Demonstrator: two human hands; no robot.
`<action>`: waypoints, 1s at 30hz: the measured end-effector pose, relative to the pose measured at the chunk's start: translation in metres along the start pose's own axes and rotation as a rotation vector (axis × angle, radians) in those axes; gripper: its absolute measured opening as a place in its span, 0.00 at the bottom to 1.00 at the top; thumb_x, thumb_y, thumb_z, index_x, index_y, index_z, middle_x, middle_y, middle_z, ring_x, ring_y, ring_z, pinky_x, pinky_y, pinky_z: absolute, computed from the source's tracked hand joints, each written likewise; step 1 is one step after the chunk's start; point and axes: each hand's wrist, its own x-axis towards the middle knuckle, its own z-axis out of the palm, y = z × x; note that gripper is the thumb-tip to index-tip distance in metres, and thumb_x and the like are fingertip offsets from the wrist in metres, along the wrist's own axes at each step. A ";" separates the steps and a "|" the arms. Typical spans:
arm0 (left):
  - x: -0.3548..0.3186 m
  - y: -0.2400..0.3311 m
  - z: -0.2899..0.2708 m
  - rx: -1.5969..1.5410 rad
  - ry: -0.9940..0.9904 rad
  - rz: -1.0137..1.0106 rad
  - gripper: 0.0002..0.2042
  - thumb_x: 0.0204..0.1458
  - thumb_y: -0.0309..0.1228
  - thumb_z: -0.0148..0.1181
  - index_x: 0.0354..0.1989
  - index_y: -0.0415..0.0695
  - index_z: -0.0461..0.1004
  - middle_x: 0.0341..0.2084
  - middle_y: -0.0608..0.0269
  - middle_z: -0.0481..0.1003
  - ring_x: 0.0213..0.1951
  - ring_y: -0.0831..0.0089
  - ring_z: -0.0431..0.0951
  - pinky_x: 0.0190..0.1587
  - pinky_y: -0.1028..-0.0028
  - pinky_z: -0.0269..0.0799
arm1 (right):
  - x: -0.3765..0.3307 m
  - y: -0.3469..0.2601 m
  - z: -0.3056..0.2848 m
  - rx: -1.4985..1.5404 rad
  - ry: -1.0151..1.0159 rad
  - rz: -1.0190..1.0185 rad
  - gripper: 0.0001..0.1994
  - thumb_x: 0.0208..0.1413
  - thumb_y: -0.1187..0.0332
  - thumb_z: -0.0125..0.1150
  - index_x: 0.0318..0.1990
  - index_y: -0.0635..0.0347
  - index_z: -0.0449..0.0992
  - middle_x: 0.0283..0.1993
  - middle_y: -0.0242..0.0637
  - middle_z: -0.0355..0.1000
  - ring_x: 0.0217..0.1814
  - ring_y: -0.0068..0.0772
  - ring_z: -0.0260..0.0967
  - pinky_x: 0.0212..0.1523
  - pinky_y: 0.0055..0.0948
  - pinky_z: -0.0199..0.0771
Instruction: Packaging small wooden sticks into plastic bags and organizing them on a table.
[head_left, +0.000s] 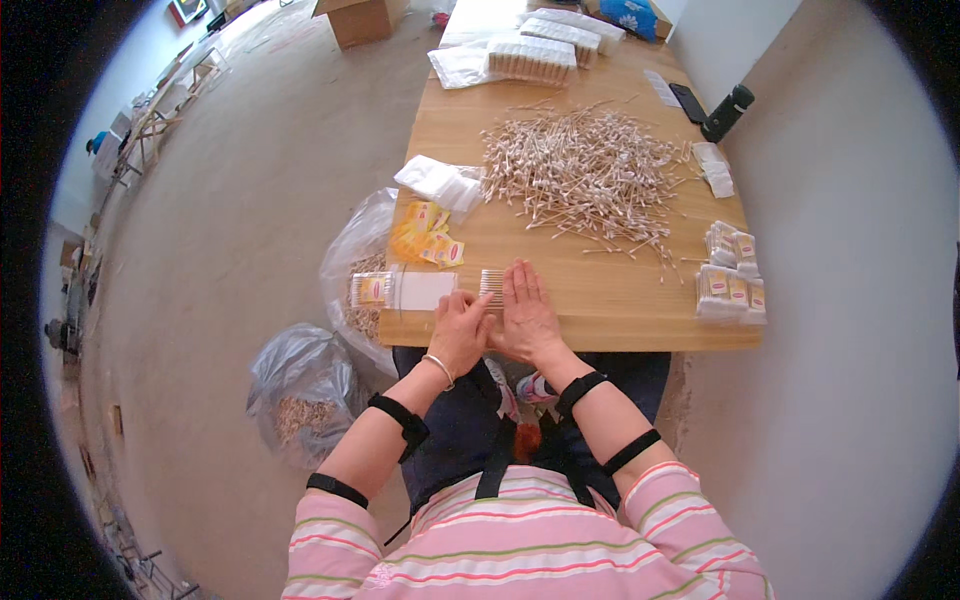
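Note:
A small row of cotton swabs [491, 283] lies side by side near the front edge of the wooden table [600, 290]. My right hand [530, 318] rests flat along the row's right side, fingers straight and close together. On the other side, my left hand [461, 332] has curled fingers, its thumb and fingertips closed at the row's lower left part. Just left of it lies a blank white card [427, 291]. Beside the card is a clear packet of swabs [372, 290] with a yellow label. My palms hide the lower ends of the row.
A big heap of loose swabs [585, 170] covers the table's middle. Yellow labels [425, 236] and clear bags [440, 183] lie left; filled packets [730, 292] stack right. A dark bottle [728, 112] and phone [688, 103] sit by the wall. Plastic sacks [300, 375] stand on the floor.

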 end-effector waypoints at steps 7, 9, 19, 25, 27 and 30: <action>-0.020 0.007 0.002 0.096 -0.171 0.034 0.28 0.54 0.43 0.54 0.62 0.47 0.59 0.46 0.53 0.65 0.49 0.54 0.64 0.53 0.57 0.57 | 0.001 -0.002 0.005 -0.084 0.053 -0.011 0.39 0.53 0.55 0.48 0.66 0.73 0.44 0.71 0.55 0.40 0.74 0.51 0.34 0.72 0.42 0.31; -0.018 0.011 0.002 0.095 -0.198 0.013 0.29 0.54 0.44 0.53 0.63 0.47 0.58 0.47 0.54 0.65 0.49 0.55 0.63 0.54 0.57 0.56 | 0.001 0.001 0.013 -0.153 0.072 -0.008 0.42 0.50 0.52 0.51 0.66 0.73 0.43 0.71 0.56 0.39 0.75 0.51 0.33 0.72 0.42 0.31; -0.013 0.016 0.001 0.085 -0.278 -0.077 0.32 0.52 0.48 0.53 0.63 0.49 0.54 0.50 0.52 0.63 0.53 0.54 0.61 0.55 0.57 0.51 | 0.000 0.000 0.011 -0.035 0.060 0.004 0.37 0.54 0.56 0.47 0.66 0.71 0.45 0.71 0.54 0.39 0.75 0.49 0.33 0.72 0.42 0.30; -0.014 0.013 0.004 0.082 -0.246 -0.085 0.35 0.52 0.50 0.53 0.65 0.46 0.51 0.50 0.51 0.62 0.53 0.54 0.61 0.55 0.57 0.51 | 0.000 0.001 0.010 0.008 0.068 -0.023 0.43 0.50 0.51 0.51 0.66 0.72 0.43 0.71 0.55 0.39 0.75 0.51 0.33 0.72 0.42 0.33; -0.011 0.014 0.003 0.100 -0.271 -0.081 0.35 0.52 0.50 0.52 0.65 0.46 0.51 0.50 0.51 0.62 0.53 0.54 0.61 0.55 0.56 0.51 | 0.002 0.002 0.017 -0.116 0.088 -0.025 0.43 0.50 0.51 0.51 0.66 0.72 0.43 0.71 0.55 0.39 0.75 0.51 0.33 0.72 0.42 0.33; -0.009 0.014 0.003 0.112 -0.295 -0.077 0.35 0.52 0.52 0.51 0.65 0.46 0.51 0.51 0.50 0.62 0.53 0.53 0.61 0.54 0.56 0.52 | 0.002 0.005 0.024 -0.244 0.124 -0.031 0.44 0.49 0.51 0.52 0.66 0.72 0.43 0.71 0.55 0.39 0.75 0.51 0.33 0.72 0.42 0.32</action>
